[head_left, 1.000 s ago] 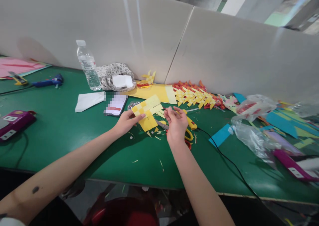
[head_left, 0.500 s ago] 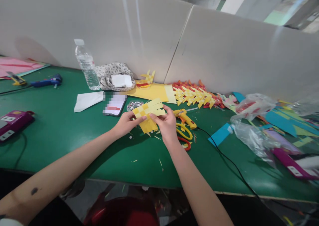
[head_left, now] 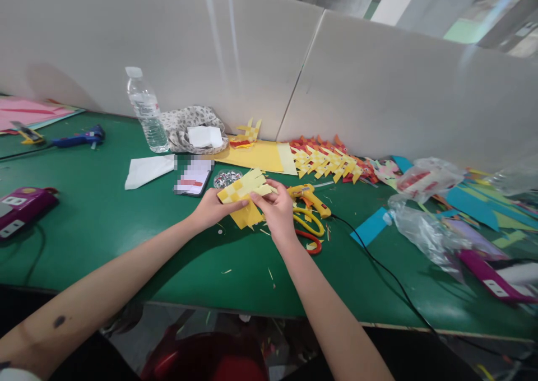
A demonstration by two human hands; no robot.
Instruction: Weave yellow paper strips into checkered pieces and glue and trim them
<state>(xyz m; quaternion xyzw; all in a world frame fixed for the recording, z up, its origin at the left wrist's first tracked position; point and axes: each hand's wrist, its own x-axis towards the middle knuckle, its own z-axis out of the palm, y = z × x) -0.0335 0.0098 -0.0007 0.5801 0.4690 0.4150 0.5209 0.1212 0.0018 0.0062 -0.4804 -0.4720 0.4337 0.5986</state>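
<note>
Both hands hold a woven piece of yellow paper strips [head_left: 242,189] just above the green table [head_left: 96,224]. My left hand [head_left: 210,207] grips its left edge, thumb on top. My right hand [head_left: 275,210] pinches the strips at its right side, fingers closed. Directly right of my right hand lie a yellow glue gun [head_left: 310,195] and yellow-and-red scissors [head_left: 309,227]. A small dish of googly eyes [head_left: 227,177] sits just behind the piece.
A water bottle [head_left: 145,112], a patterned cloth pouch [head_left: 191,126], a white paper [head_left: 147,169] and a phone [head_left: 194,177] lie behind left. Finished woven pieces [head_left: 330,159] line the back partition. Plastic bags [head_left: 424,224], blue paper and a black cable [head_left: 390,277] crowd the right.
My right hand moved left from the scissors onto the woven piece and now pinches its strips. The piece has tilted and dropped slightly.
</note>
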